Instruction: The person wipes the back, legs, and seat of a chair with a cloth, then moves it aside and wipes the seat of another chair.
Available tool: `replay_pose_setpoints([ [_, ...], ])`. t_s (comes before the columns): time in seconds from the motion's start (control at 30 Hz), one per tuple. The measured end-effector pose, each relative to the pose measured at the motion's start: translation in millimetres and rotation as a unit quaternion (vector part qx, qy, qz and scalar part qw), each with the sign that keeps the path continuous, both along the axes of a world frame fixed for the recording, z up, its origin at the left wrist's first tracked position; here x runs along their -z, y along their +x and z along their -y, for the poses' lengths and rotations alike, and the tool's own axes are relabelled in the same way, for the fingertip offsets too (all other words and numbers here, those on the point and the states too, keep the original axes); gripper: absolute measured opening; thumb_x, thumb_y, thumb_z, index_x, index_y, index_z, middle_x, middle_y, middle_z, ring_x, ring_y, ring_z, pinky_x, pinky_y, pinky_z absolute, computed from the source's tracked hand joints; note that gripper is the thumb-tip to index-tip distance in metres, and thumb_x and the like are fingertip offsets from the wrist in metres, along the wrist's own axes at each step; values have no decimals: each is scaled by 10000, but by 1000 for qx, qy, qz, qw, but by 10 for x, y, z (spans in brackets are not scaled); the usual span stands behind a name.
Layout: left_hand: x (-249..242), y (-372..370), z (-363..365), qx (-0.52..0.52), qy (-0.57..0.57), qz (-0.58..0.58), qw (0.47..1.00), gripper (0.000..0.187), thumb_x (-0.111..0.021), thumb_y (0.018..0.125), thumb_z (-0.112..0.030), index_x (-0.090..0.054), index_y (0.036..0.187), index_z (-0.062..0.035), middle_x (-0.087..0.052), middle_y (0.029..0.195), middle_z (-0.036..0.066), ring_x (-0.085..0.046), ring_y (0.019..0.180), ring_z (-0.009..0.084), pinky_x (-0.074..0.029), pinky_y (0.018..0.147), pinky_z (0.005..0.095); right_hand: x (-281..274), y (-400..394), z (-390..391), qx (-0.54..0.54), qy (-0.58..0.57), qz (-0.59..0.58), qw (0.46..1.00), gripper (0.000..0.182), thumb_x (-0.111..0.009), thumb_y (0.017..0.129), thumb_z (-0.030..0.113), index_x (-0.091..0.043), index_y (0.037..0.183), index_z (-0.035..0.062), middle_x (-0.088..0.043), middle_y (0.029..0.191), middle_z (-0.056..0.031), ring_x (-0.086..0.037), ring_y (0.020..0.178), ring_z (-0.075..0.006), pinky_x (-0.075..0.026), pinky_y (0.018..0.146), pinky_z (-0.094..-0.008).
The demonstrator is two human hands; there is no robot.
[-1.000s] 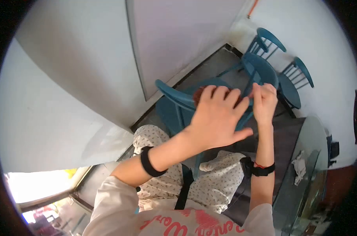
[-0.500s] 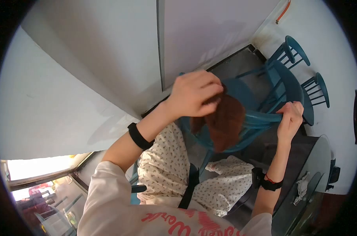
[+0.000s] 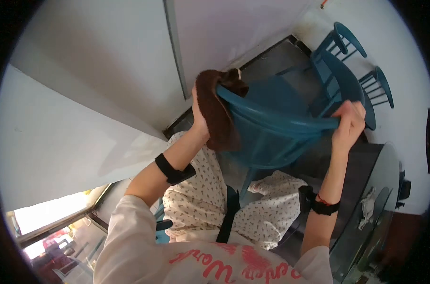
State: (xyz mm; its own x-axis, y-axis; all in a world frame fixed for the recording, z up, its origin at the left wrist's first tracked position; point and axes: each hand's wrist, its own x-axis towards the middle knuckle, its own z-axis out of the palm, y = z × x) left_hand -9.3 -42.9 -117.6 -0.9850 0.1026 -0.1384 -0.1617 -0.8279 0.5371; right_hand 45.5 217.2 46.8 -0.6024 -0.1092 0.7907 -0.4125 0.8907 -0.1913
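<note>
A brown cloth [image 3: 215,113] is draped around the left end of the blue chair's [image 3: 271,116] curved top rail. My left hand [image 3: 199,113] is behind the cloth, holding it against that end, its fingers mostly hidden by the fabric. At the opposite end of the rail, my right hand [image 3: 350,124] grips the wood with closed fingers. The chair stands in front of my legs, its back toward me.
More blue chairs [image 3: 350,42] stand by the wall at the upper right. A glass-topped table [image 3: 388,165] with a crumpled white cloth [image 3: 368,208] is at my right. A white wall panel [image 3: 72,132] rises close on my left.
My left hand has moved left from the middle of the rail to its left end, bringing the brown cloth along and wrapping it there. My right hand keeps its grip on the chair.
</note>
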Motion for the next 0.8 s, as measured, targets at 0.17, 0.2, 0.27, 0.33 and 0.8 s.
replay_pose_setpoints([
  [0.17, -255, 385, -63, 30, 16, -8, 999, 492, -328, 932, -494, -427, 1215, -105, -492, 1151, 86, -469, 1059, 231, -375, 948, 380, -13, -31, -44, 9, -6, 4, 1000, 372, -520, 868, 190, -513, 529, 39, -492, 531, -62, -466, 581, -222, -369, 694, -320],
  [0.2, -250, 400, -41, 41, -3, -2, 999, 525, -343, 920, -517, -444, 1219, -97, -494, 1167, 81, -455, 1092, 236, -361, 972, 378, 8, -34, -59, 8, -7, 0, 1000, 359, -529, 861, 193, -526, 536, 39, -504, 537, -63, -477, 586, -228, -375, 692, -327],
  [0.27, -331, 452, -26, 48, 4, 27, 999, 466, -294, 948, -469, -438, 1166, -84, -520, 1100, 95, -499, 1010, 215, -402, 917, 375, 43, -27, -69, 14, -9, -19, 1000, 334, -545, 846, 198, -550, 551, 41, -515, 544, -64, -491, 591, -237, -384, 684, -339],
  [0.33, -244, 460, 89, 17, -191, 29, 981, 465, -294, 949, -469, -463, 1134, -77, -551, 1037, 82, -523, 972, 202, -413, 903, 346, 65, -9, -115, 15, -1, -11, 1000, 323, -550, 839, 215, -565, 559, 53, -508, 537, -63, -499, 596, -243, -386, 680, -347],
  [0.8, -344, 390, 610, 122, -240, -117, 956, 376, -349, 934, -321, -455, 1176, -53, -526, 1099, 98, -538, 950, 234, -461, 819, 397, -6, 6, 14, -32, -30, -93, 995, 313, -551, 784, 189, -591, 539, -2, -563, 571, -140, -540, 653, -289, -405, 731, -409],
])
